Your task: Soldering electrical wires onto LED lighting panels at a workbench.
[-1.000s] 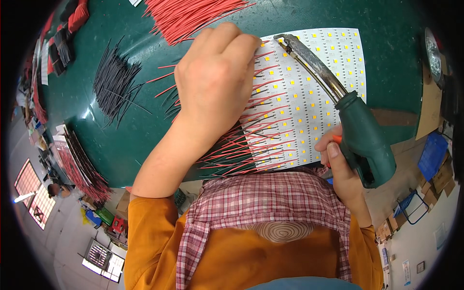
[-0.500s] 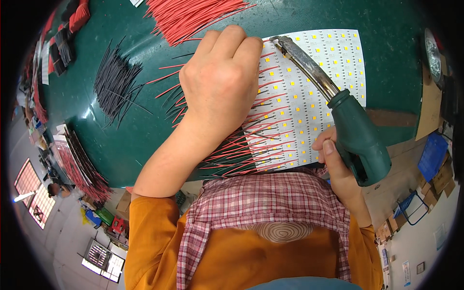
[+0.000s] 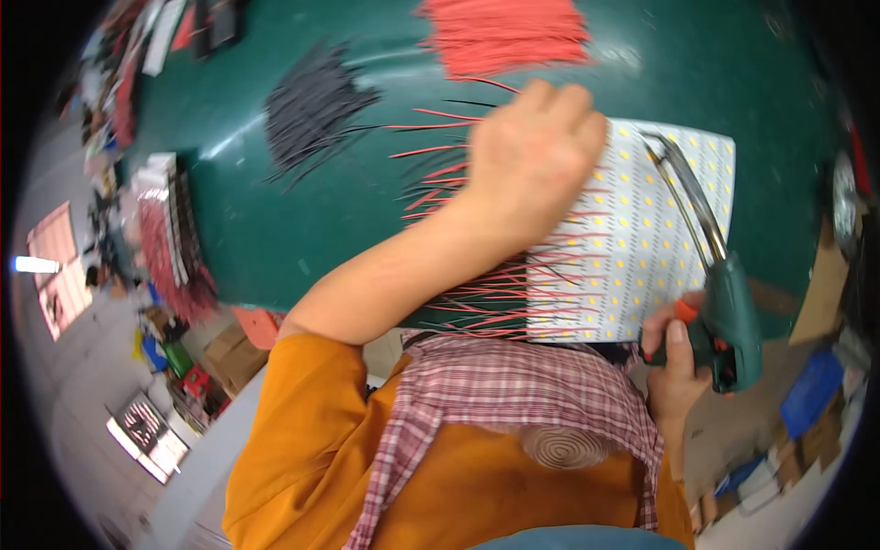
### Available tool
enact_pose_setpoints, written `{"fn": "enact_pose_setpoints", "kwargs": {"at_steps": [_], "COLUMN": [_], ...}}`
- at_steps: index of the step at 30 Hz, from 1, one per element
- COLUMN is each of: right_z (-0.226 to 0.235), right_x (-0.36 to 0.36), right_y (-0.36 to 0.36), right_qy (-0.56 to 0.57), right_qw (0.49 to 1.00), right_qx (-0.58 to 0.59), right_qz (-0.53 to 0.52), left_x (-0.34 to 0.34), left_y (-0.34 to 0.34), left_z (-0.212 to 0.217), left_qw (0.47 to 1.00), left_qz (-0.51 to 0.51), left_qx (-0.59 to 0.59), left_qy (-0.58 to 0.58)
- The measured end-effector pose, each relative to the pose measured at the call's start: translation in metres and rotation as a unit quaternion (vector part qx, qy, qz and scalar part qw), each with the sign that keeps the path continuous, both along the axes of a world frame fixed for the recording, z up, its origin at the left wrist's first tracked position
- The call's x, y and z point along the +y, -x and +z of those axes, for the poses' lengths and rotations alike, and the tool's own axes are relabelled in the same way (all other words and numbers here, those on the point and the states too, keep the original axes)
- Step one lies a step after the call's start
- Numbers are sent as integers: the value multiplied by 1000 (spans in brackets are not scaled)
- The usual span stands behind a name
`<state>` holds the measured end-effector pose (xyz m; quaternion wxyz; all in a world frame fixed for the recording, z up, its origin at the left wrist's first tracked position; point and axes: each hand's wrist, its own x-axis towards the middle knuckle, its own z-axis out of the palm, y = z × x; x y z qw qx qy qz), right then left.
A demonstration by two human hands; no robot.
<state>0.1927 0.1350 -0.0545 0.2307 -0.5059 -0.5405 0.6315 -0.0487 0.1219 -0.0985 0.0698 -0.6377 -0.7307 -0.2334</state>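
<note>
Two hands engaged: left hand [image 3: 536, 160], fingers curled, presses white LED-dotted panel [image 3: 632, 247] on green tabletop [image 3: 302, 229]; right hand [image 3: 678, 353], five o'clock, grips green soldering gun [image 3: 729, 316]. Risk: hot tip burning nearby knuckles.

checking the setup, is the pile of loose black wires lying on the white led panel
No, the black wires lie on the green table, well left of the white panel.

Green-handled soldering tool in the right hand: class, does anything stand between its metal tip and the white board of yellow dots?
Nothing visible does. The green-handled soldering tool, held by the right hand, reaches over the white board of yellow dots; the left hand rests beside the tip, not under it.
</note>
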Motion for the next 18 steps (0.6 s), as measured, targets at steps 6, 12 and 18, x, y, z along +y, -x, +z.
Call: {"fn": "enact_pose_setpoints", "kwargs": {"at_steps": [6, 12, 18], "right_z": [-3, -19, -23], "right_x": [-3, -2, 0], "right_y": [-14, -14, -8], "right_qy": [-40, -42, -71], "right_qw": [999, 995, 992], "right_qx": [36, 85, 101], "right_qz": [4, -13, 13], "left_x": [-37, -122, -111], "left_y": [53, 121, 119], "left_z": [13, 7, -7], "left_qw": [987, 937, 927], "left_qz": [94, 343, 365], "left_qx": [27, 62, 62], "left_qy": [-131, 15, 64]}}
